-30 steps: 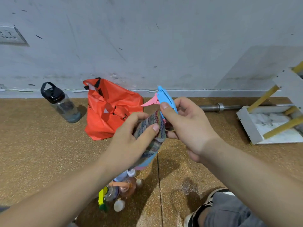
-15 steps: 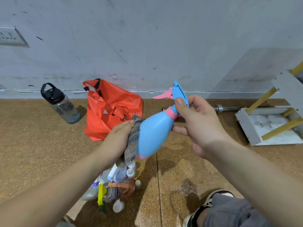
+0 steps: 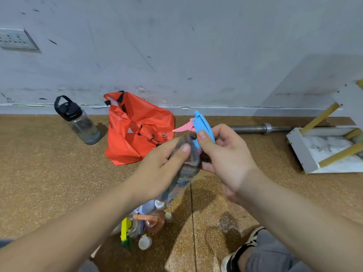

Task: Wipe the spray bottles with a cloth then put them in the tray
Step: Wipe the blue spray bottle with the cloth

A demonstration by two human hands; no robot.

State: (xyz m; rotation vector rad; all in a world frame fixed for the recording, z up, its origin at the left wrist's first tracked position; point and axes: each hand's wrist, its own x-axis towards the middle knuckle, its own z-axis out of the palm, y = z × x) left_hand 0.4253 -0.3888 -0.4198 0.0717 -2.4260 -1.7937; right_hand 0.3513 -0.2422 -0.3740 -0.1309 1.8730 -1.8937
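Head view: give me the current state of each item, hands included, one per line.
Blue spray bottle: off the floor, head up, body wrapped in cloth.
Cloth: around the bottle's body, in the left hand.
Left hand: grips the cloth.
Right hand: pinches the bottle's head.
Other bottles: lying in a heap on the floor.
Water bottle: standing, cap on.
Orange bag: crumpled, top open.

Looks like a gym corner or home workout room. Speckled tan granular floor (image 3: 49,173) laid in sheets, one seam showing. Long steel barbell with collar (image 3: 255,128) lies along the floor's far edge, at the foot of a scuffed pale grey painted wall (image 3: 176,46). Clear plastic water bottle with black loop lid (image 3: 78,120) and crumpled orange carrier bag (image 3: 137,130) stand near the same edge.
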